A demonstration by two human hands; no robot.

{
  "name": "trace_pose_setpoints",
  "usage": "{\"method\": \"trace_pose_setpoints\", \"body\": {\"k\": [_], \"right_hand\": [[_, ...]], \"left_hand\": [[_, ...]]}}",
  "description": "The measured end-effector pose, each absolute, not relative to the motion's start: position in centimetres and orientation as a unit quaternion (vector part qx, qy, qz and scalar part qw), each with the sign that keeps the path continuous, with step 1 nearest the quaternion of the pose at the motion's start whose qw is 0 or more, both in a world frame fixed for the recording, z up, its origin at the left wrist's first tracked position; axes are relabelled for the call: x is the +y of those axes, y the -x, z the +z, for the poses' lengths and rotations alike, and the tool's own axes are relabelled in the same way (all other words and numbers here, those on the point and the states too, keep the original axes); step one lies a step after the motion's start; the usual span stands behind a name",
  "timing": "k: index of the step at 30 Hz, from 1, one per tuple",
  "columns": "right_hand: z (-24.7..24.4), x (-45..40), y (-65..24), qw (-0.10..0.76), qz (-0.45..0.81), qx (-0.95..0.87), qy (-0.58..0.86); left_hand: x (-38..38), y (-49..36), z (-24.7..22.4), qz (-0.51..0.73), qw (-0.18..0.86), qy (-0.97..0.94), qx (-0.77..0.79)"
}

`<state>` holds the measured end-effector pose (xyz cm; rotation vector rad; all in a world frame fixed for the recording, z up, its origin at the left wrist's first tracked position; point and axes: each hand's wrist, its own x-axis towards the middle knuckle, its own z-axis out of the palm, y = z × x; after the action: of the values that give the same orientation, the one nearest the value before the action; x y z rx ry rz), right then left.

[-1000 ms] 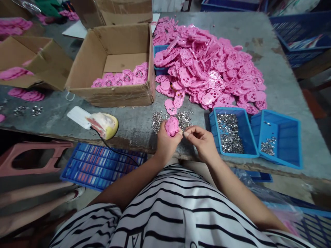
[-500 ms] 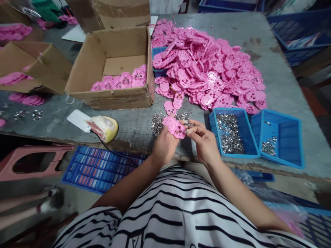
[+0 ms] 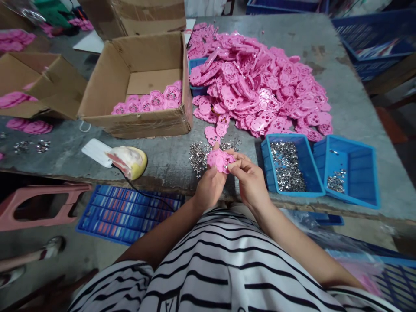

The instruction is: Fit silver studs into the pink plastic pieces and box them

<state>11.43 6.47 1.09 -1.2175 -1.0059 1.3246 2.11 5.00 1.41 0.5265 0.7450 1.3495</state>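
My left hand (image 3: 210, 186) holds a pink plastic piece (image 3: 219, 160) with holes in it, thumb on top. The fingers of my right hand (image 3: 248, 177) are pinched at the right edge of that piece, over its holes; a small shiny bit shows at the fingertips, too small to make out fully. Small silvery parts (image 3: 198, 158) lie in a loose pile on the table just behind and left of the hands. A large heap of pink pieces (image 3: 260, 86) rises behind them.
A cardboard box (image 3: 136, 125) with pink pieces stands left. Right are two blue bins (image 3: 295, 194) (image 3: 360, 201) with silvery parts. A yellow-edged object (image 3: 140, 162) with a cable lies near the front edge. Below left, a person's foot (image 3: 53, 248) shows.
My right fingers have moved left, onto the holes of the pink piece. The piece has turned slightly in my left hand. At lower left, the other person's feet have shifted left.
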Motion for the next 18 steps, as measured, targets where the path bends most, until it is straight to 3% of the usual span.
{"method": "trace_pose_setpoints", "body": {"k": [18], "right_hand": [[2.1,6.0,-10.1,0.555,0.625,-0.287,0.468]], "left_hand": [[4.4,-2.5,0.7,0.648,0.675,-0.234,0.264]]}}
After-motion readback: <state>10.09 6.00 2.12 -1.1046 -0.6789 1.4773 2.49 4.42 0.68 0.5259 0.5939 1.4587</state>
